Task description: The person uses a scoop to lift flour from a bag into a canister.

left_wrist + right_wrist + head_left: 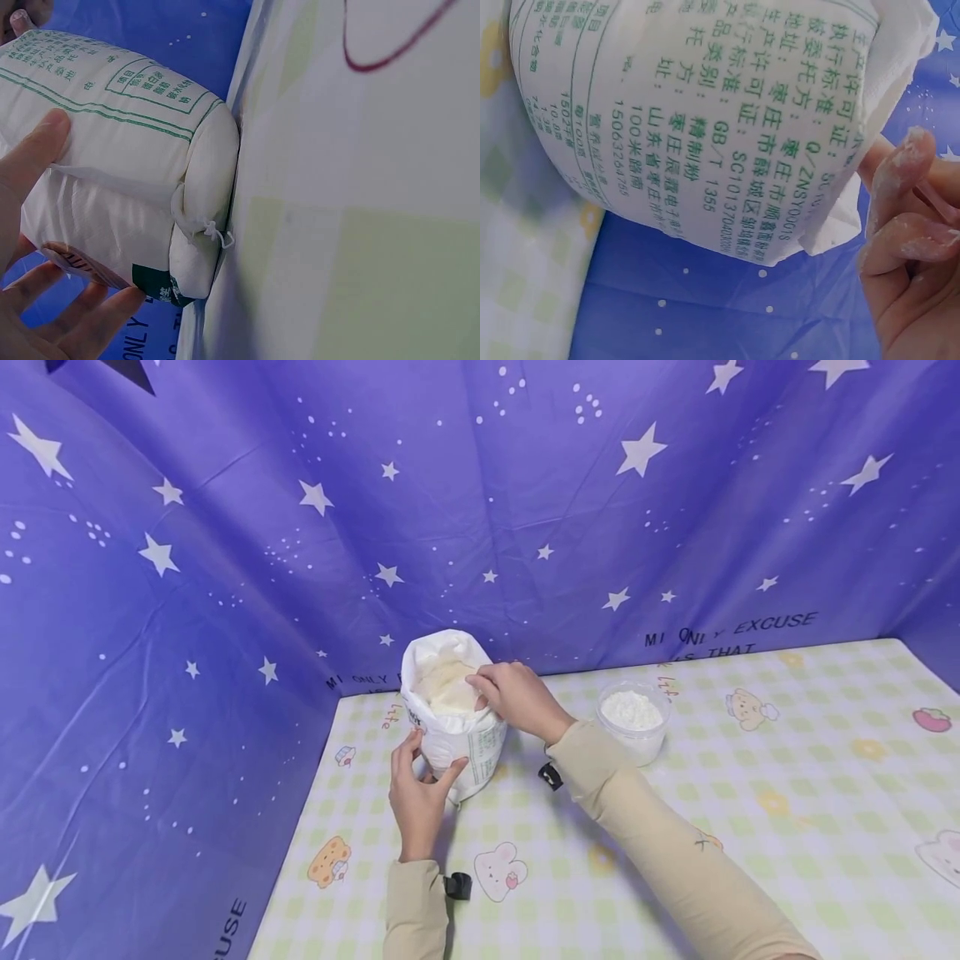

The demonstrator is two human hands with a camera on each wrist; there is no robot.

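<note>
A white cloth flour bag [450, 727] with green print stands with its mouth spread wide, pale flour [444, 685] showing inside. Low on its near side, my left hand [420, 797] grips it, thumb on one face and fingers around the other. At the right rim of the mouth is my right hand [521, 697], its fingers curled and their tips over the flour. White powder coats those fingers [900, 169] in the right wrist view; I cannot tell whether they hold something. A round clear tub [633, 722] heaped with white powder sits right of the bag, beyond my right forearm.
A green-and-white checked cloth [825, 793] with cartoon prints covers the table. Behind and to the left hangs a blue curtain [487, 510] with white stars, close to the bag's far side. My right sleeve [660, 843] crosses the table in front of the tub.
</note>
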